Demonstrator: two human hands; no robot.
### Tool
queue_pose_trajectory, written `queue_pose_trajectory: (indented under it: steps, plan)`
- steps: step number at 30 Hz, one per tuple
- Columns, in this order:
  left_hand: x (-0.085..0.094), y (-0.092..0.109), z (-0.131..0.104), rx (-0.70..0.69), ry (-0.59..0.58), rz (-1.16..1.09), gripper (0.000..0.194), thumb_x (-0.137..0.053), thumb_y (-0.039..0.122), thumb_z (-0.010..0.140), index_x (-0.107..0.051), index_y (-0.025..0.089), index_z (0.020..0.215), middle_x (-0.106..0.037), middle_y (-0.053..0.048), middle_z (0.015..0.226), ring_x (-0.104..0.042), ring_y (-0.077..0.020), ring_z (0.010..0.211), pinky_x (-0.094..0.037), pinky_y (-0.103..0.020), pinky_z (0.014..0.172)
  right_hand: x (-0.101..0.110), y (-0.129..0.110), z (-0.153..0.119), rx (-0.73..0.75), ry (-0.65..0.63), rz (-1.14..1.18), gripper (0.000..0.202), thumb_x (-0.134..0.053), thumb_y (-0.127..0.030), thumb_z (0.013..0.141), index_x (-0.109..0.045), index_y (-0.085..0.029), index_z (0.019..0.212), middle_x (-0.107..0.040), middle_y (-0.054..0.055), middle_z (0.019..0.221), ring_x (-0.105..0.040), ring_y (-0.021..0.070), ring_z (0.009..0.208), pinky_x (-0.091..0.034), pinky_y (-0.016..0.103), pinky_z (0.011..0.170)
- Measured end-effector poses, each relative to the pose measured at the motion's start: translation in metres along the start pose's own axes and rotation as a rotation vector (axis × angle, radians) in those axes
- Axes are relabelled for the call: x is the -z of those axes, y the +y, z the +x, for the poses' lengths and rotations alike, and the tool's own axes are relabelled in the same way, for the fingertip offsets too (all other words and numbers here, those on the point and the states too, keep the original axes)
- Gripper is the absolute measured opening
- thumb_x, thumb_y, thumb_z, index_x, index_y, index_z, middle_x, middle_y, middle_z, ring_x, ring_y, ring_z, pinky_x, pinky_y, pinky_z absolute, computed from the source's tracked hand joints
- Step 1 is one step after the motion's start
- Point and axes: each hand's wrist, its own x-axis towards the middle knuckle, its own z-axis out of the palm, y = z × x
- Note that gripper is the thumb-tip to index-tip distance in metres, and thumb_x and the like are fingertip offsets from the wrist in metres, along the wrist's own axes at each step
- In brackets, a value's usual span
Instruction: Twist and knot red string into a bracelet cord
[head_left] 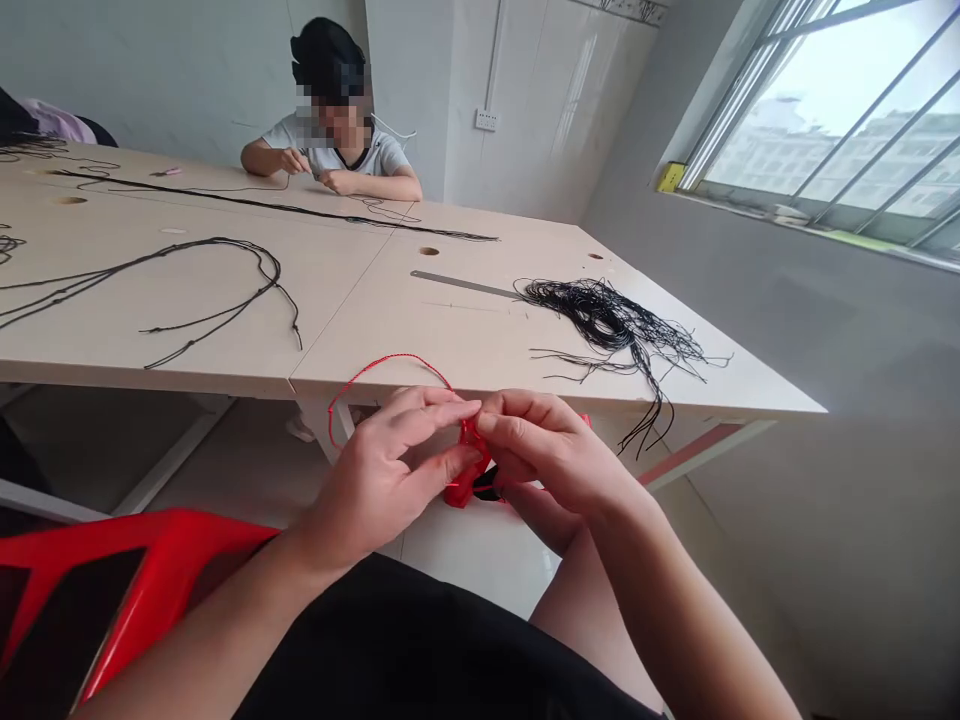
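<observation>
A thin red braided cord (390, 358) loops out to the left from my fingers, over the table's front edge. My left hand (397, 455) is closed near the cord's end, with thumb and forefinger close together. My right hand (547, 435) pinches beside it, fingertips almost touching those of the left. What exactly lies between the fingertips is mostly hidden. Just behind and below the hands shows a red and black item (459, 492), too covered to name. Both hands are held above my lap, in front of the table.
On the wooden table (360, 330) lie a bundle of black cords (607, 310), a steel ruler (457, 283) and knotted black cords (217, 245). Across it a person (337, 130) handles a dark cord. A red chair (172, 560) stands at my left.
</observation>
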Motion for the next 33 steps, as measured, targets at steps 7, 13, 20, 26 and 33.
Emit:
queue_pose_trajectory:
  steps: [7, 13, 20, 26, 33]
  plan:
    - [-0.007, -0.004, -0.043, 0.207, -0.038, -0.205, 0.007, -0.073, 0.032, 0.078, -0.078, 0.031, 0.083, -0.069, 0.000, 0.086, -0.064, -0.0159, 0.075, -0.054, -0.025, 0.066, -0.009, 0.031, -0.029, -0.003, -0.040, 0.028, 0.024, -0.066, -0.038, 0.084, -0.060, -0.017, 0.073, -0.038, -0.009, 0.054, -0.026, 0.0045, 0.048, -0.020, 0.019, 0.043]
    - [-0.010, 0.001, -0.058, 0.265, -0.027, -0.151, 0.005, -0.069, 0.028, 0.080, -0.073, 0.027, 0.077, -0.066, 0.001, 0.077, -0.060, -0.0129, 0.069, -0.050, -0.021, 0.062, -0.022, 0.041, -0.049, 0.108, 0.228, -0.247, 0.017, -0.061, -0.036, 0.088, -0.064, -0.020, 0.085, -0.062, 0.000, 0.073, -0.056, 0.0112, 0.065, -0.046, 0.024, 0.056]
    - [-0.015, -0.002, -0.060, 0.479, -0.050, -0.270, 0.015, -0.072, 0.038, 0.077, -0.070, 0.023, 0.080, -0.067, 0.000, 0.076, -0.061, -0.0141, 0.069, -0.051, -0.023, 0.060, -0.040, 0.046, -0.065, 0.636, 0.547, -0.883, 0.016, -0.062, -0.011, 0.085, -0.065, -0.025, 0.093, -0.070, 0.003, 0.084, -0.064, 0.0159, 0.075, -0.053, 0.029, 0.067]
    - [-0.021, -0.004, -0.060, 0.597, -0.055, -0.487, 0.013, -0.078, 0.034, 0.073, -0.071, 0.023, 0.076, -0.065, 0.002, 0.072, -0.058, -0.0092, 0.068, -0.049, -0.018, 0.062, -0.041, 0.056, -0.054, 0.743, 0.490, -0.865, 0.018, -0.060, -0.006, 0.086, -0.062, -0.022, 0.093, -0.073, 0.004, 0.081, -0.066, 0.0169, 0.074, -0.054, 0.032, 0.068]
    - [-0.024, -0.005, -0.057, 0.746, -0.055, -0.782, 0.015, -0.082, 0.030, 0.069, -0.077, 0.021, 0.080, -0.072, -0.001, 0.079, -0.065, -0.0114, 0.076, -0.054, -0.021, 0.076, -0.037, 0.059, -0.053, 0.670, 0.529, -0.943, 0.017, -0.062, -0.007, 0.086, -0.064, -0.023, 0.092, -0.073, 0.000, 0.076, -0.065, 0.0134, 0.066, -0.052, 0.027, 0.062]
